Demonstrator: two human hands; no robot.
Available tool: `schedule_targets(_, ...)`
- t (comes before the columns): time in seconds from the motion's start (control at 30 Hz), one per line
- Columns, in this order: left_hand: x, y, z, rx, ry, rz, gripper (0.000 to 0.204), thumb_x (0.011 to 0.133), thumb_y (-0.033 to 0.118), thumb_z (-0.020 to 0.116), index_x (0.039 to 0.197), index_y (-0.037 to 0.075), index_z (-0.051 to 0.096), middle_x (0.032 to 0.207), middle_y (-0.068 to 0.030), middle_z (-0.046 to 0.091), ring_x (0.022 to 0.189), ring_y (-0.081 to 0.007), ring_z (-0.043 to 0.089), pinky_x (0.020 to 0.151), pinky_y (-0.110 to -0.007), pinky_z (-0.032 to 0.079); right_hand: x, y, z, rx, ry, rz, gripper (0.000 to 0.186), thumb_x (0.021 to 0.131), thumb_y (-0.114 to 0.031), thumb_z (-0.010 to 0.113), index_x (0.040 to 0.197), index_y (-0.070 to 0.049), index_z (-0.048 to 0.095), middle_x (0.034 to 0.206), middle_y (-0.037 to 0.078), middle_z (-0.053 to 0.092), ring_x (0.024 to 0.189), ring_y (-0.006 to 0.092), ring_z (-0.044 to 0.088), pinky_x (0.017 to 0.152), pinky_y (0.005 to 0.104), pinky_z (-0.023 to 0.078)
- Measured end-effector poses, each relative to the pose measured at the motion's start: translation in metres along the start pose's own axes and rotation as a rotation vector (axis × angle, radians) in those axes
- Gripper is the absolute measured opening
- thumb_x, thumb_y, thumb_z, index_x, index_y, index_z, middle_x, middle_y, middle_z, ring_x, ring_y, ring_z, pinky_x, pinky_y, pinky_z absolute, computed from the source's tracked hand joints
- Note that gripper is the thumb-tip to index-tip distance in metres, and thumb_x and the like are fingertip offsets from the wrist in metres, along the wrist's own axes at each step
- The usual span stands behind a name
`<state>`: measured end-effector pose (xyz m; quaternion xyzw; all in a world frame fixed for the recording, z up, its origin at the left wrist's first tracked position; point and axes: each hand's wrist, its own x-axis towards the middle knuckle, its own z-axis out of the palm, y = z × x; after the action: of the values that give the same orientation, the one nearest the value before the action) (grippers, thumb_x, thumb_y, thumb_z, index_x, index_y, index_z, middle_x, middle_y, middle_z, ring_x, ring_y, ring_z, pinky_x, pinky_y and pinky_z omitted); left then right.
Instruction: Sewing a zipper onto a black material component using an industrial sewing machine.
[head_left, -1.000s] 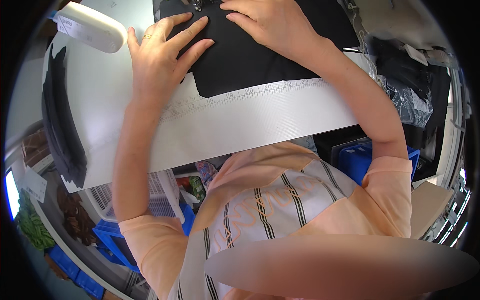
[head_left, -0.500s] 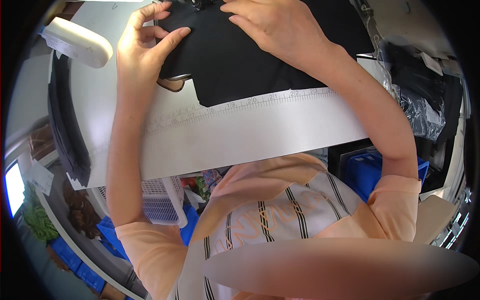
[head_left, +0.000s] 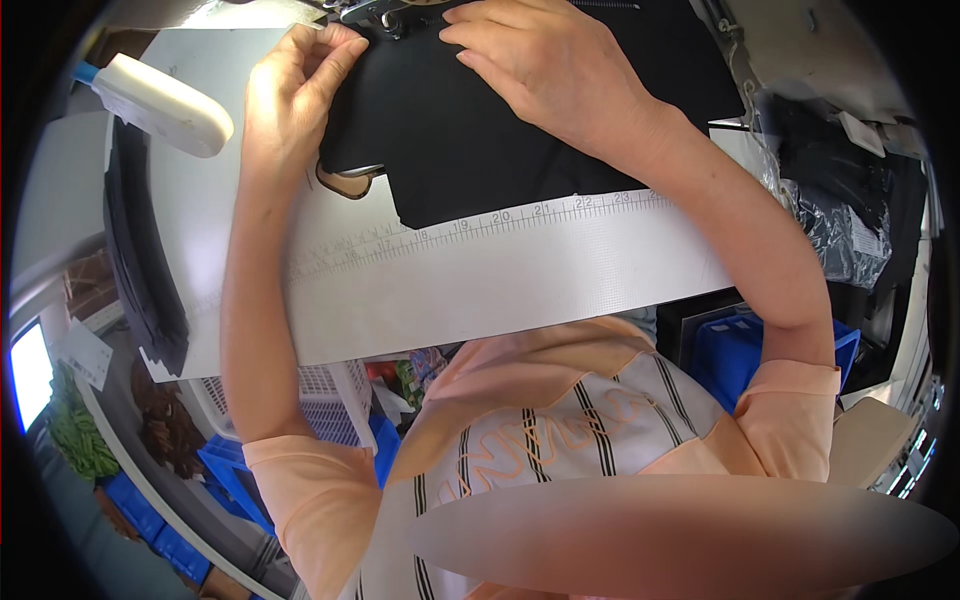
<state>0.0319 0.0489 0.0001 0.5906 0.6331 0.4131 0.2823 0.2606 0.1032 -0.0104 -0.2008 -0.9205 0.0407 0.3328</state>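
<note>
A piece of black fabric (head_left: 470,130) lies across the white work table, its far part under the metal presser foot (head_left: 393,25) of a sewing machine. At the fabric's left edge, my left hand (head_left: 295,85) has thumb and fingertips pinched together on the cloth, left of the foot. My right hand (head_left: 550,60) rests on the fabric to the right of the foot, palm down, its fingers stretched out toward the foot with nothing gripped. A brown-edged opening (head_left: 345,184) shows beside the fabric's lower left corner.
A measuring scale (head_left: 500,218) runs along the white table (head_left: 480,285). Folded black cloth (head_left: 145,250) hangs over its left end, near a white lamp-like bar (head_left: 165,105). Below are a white basket (head_left: 340,400) and a blue bin (head_left: 730,345). Plastic-wrapped dark goods (head_left: 840,230) lie right.
My left hand's thumb and fingers, spread apart before, have closed together at the fabric edge. The whole scene sits slightly lower in the picture, showing more of the machine's foot.
</note>
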Motion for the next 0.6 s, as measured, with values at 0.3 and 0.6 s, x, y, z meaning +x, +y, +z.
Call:
schedule_targets(0.3, 0.004, -0.002, 0.009, 0.293, 0.138, -0.016, 0.027, 0.089, 0.021, 0.071, 0.098, -0.004, 0.071, 0.087, -0.0103, 0.071, 0.076, -0.0108, 0.063, 0.070, -0.024, 0.049, 0.002, 0.000, 0.003, 0.000, -0.019, -0.023, 0.021, 0.085, -0.010, 0.061, 0.098, 0.006, 0.066, 0.102, 0.018, 0.067, 0.097, 0.0276, 0.063, 0.084, 0.0358, 0.051)
schedule_targets(0.6, -0.035, 0.008, 0.014, 0.696, 0.062, 0.537, 0.036, 0.078, 0.035, 0.076, 0.108, 0.014, 0.074, 0.122, -0.0051, 0.067, 0.103, -0.0238, 0.061, 0.096, -0.050, 0.043, -0.003, -0.003, 0.005, -0.112, -0.036, 0.035, 0.021, 0.084, -0.010, 0.064, 0.103, -0.010, 0.071, 0.112, 0.004, 0.069, 0.103, 0.0200, 0.063, 0.085, 0.0337, 0.050)
